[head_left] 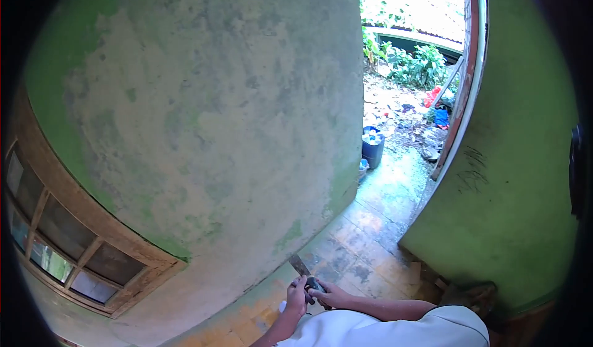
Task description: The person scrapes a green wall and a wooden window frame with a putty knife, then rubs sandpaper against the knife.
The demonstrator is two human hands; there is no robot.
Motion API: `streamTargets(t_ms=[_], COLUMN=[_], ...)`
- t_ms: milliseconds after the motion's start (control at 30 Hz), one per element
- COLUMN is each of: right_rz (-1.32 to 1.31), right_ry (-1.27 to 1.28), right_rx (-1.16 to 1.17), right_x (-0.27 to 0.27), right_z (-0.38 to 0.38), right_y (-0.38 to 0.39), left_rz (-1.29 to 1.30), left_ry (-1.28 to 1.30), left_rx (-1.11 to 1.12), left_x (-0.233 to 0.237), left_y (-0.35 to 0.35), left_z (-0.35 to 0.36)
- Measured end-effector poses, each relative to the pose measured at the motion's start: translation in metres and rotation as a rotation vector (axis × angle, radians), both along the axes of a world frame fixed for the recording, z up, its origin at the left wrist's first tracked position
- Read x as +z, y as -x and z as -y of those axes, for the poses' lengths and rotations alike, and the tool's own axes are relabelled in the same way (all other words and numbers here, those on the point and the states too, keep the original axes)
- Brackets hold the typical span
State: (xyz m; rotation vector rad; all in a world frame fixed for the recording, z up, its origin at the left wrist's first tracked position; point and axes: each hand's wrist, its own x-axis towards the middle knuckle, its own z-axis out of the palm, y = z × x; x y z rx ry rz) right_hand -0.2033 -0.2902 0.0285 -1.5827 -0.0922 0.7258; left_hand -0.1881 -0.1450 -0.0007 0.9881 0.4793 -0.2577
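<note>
Both hands are close together in front of the white shirt, low in the view. My left hand (296,297) is closed on a small dark object (314,284), too small to make out. My right hand (332,296) has its fingers wrapped round the same dark object from the right. A flat, blade-like strip (299,265) slants up and left just above the hands, in front of the wall's foot; whether it joins the dark object is unclear.
A patchy green and grey wall (216,112) fills the left, with a wooden-framed window (74,248). Beyond the open doorway stand a blue bin (372,149), plants and litter. A green wall (519,161) is right, with a dark bundle (472,297) at its foot.
</note>
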Motion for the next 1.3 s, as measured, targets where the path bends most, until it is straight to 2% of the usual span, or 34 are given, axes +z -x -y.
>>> streamTargets(t_ms=[100, 133, 167, 267, 367, 533, 667, 800, 900, 1000, 1033, 1067, 1133, 1300], right_rz=[-0.052, -0.062, -0.059, -0.059, 0.012, -0.145, -0.107, -0.162, -0.133, -0.095, -0.087, -0.080, -0.093, -0.007], right_ry=[-0.130, -0.119, -0.106, -0.051, -0.128, -0.126, -0.095, -0.217, -0.276, -0.259, -0.276, -0.291, -0.302, -0.291], right_rx=[-0.130, -0.131, -0.165, -0.209, -0.231, -0.278, -0.309, -0.339, -0.365, -0.367, -0.395, -0.422, -0.434, -0.385], right_x=[-0.001, -0.004, -0.005, -0.006, -0.014, -0.027, -0.044, -0.026, -0.013, -0.002, 0.000, 0.002, 0.007, 0.020], right_z=[0.012, 0.017, 0.020, 0.030, 0.036, 0.035, 0.033, 0.028, 0.022, 0.016, 0.014, 0.012, 0.011, 0.012], right_y=[0.004, 0.006, 0.007, 0.003, -0.011, -0.050, -0.096, -0.142, -0.178, -0.211, -0.221, -0.230, -0.249, -0.300], left_rz=[-0.030, -0.037, -0.002, -0.006, -0.009, 0.057, 0.083, 0.121, 0.171, 0.219, 0.224, 0.214, 0.281, 0.220], left_ry=[-0.020, -0.016, 0.022, 0.030, -0.002, -0.035, -0.068, -0.162, -0.175, -0.158, -0.229, -0.224, -0.174, -0.144], left_rx=[-0.096, -0.124, -0.116, -0.153, -0.192, -0.199, -0.197, -0.200, -0.183, -0.284, -0.322, -0.324, -0.310, -0.200], left_x=[0.010, 0.014, -0.009, 0.004, 0.014, -0.009, -0.005, -0.021, 0.022, 0.005, 0.028, 0.025, 0.028, 0.044], left_y=[-0.002, -0.002, -0.007, -0.011, -0.026, -0.062, -0.108, -0.152, -0.187, -0.226, -0.234, -0.245, -0.264, -0.299], left_z=[0.014, 0.020, 0.023, 0.037, 0.045, 0.046, 0.048, 0.045, 0.044, 0.036, 0.034, 0.035, 0.038, 0.045])
